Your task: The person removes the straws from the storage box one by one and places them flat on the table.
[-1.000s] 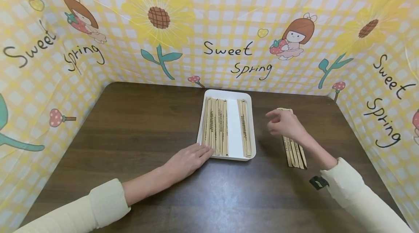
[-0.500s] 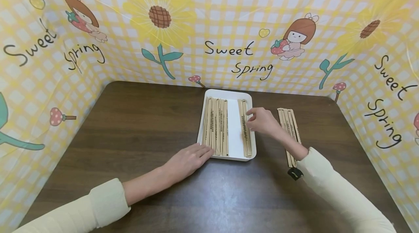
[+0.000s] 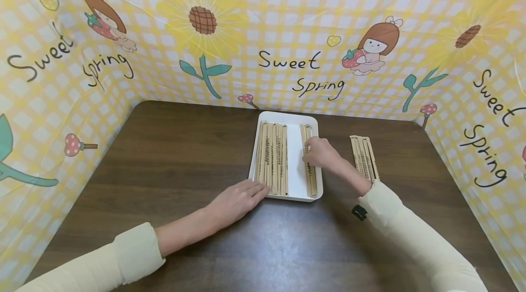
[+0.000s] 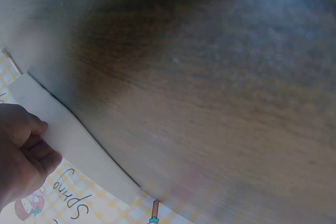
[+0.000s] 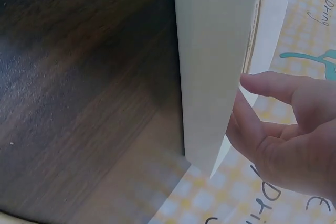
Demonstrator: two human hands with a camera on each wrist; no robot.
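Observation:
A white tray (image 3: 292, 182) stands at the back middle of the table, holding two groups of paper-wrapped sticks with dark print. The wider group (image 3: 271, 159) fills its left side, and a narrow group (image 3: 311, 178) lies along the right wall. My left hand (image 3: 238, 200) grips the tray's near left corner; the left wrist view shows curled fingers at the wall. My right hand (image 3: 322, 153) reaches over the right wall, thumb and fingers bent at the narrow group. In the right wrist view the tray wall hides some fingertips, so a grip cannot be confirmed.
More wrapped sticks (image 3: 363, 157) lie on the table right of the tray, partly covered by the right forearm. A patterned cloth (image 3: 287, 18) encloses the back and sides of the brown table (image 3: 185, 146).
My right hand has moved left from above the sticks on the table to the narrow group in the tray. The left hand has stayed at the tray's corner.

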